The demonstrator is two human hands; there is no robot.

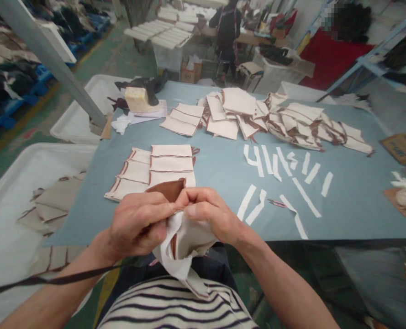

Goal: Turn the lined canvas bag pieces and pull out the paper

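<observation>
Close to my body, over the table's front edge, I hold a cream fabric piece with brown lining (197, 235). My left hand (139, 224) is closed on its upper edge, fingers curled. Right beside it my right hand (209, 210) pinches the same edge between thumb and forefinger. A white strip (178, 267) hangs from the piece toward my striped shirt. Part of the brown side (168, 188) shows above my knuckles. Just beyond my hands lie stacked cream panels with brown seams (171, 157).
Cut white strips (305, 196) and small thread snips (277, 203) lie on the blue table (219, 171) at right. A pile of cream pieces (292, 121) covers the back. White bins (14, 183) stand at left, near a slanted metal post (55, 59). A person (228, 32) is farther off.
</observation>
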